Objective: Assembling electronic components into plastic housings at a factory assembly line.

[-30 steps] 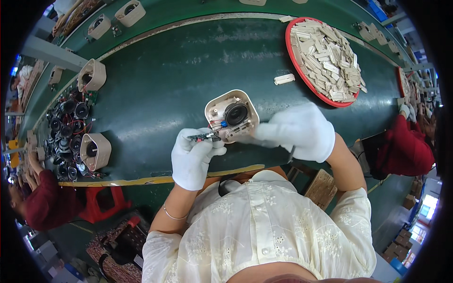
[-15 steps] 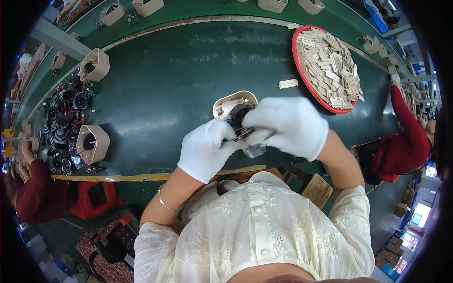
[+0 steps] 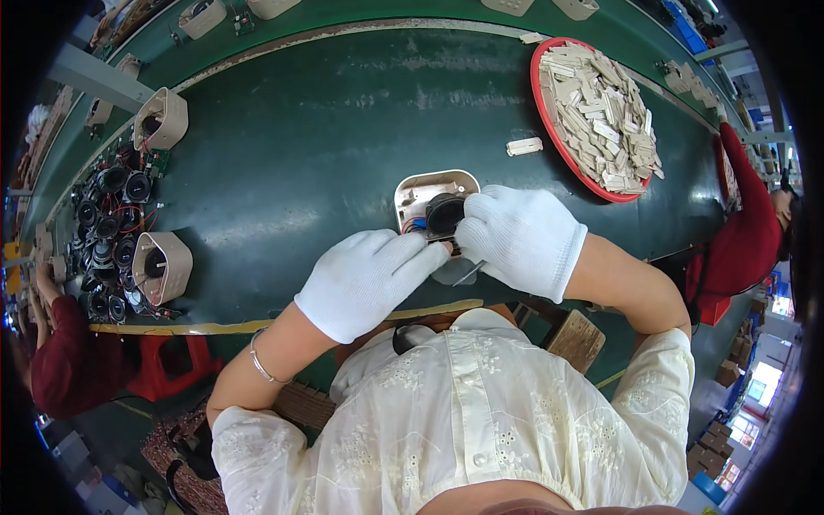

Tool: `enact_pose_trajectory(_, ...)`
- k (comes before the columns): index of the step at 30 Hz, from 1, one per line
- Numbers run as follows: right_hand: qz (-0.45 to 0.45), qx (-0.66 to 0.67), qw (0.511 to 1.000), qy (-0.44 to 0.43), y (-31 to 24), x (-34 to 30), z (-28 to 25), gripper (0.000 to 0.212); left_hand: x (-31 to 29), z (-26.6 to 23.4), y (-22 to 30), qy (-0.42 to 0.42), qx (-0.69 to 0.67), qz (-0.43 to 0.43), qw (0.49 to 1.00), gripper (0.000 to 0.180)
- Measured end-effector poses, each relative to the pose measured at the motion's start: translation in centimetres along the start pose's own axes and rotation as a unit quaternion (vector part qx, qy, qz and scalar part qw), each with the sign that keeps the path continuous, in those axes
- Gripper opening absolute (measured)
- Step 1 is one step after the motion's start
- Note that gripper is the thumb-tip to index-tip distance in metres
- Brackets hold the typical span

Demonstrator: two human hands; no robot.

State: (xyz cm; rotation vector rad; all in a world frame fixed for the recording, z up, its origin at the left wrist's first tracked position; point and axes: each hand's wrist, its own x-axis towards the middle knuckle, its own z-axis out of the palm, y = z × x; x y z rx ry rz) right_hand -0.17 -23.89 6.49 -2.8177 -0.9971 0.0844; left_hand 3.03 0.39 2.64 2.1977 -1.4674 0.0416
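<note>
A beige plastic speaker housing (image 3: 436, 182) lies open side up on the green table, close in front of me. Inside it sits a round black speaker (image 3: 445, 215), with blue and red wires (image 3: 415, 224) at its left. My left hand (image 3: 369, 276), in a white knit glove, has its fingers closed at the housing's near left edge, by a dark part I cannot make out. My gloved right hand (image 3: 522, 242) is closed at the speaker's right side. A thin metal tool (image 3: 469, 273) sticks out below its fingers. The hands hide the near side of the housing.
A red round tray (image 3: 542, 94) heaped with beige plastic strips stands at the far right, a single strip (image 3: 524, 147) beside it. Several loose speakers (image 3: 107, 227) with wires pile up at the left, between two housings (image 3: 165, 268). Co-workers in red sleeves (image 3: 745, 184) sit at both sides.
My left hand has shifted slightly down and left, its fingers straighter. My right hand has dropped a little and turned. The housing has moved slightly right, and the speaker now lies flatter in it.
</note>
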Motion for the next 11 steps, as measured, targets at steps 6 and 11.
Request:
enact_pose_trajectory(6, 0.006, 0.046, 0.995, -0.085, -0.6, 0.2, -2.4, 0.011, -0.4, 2.9, -0.1, 0.106, -0.093, -0.065, 0.988, 0.037)
enact_pose_trajectory(11, 0.004, 0.023, 0.988, -0.156, -0.2, 0.2, -2.7, 0.014, -0.2, 1.6, 0.5, 0.003, -0.008, -0.012, 1.000, 0.043)
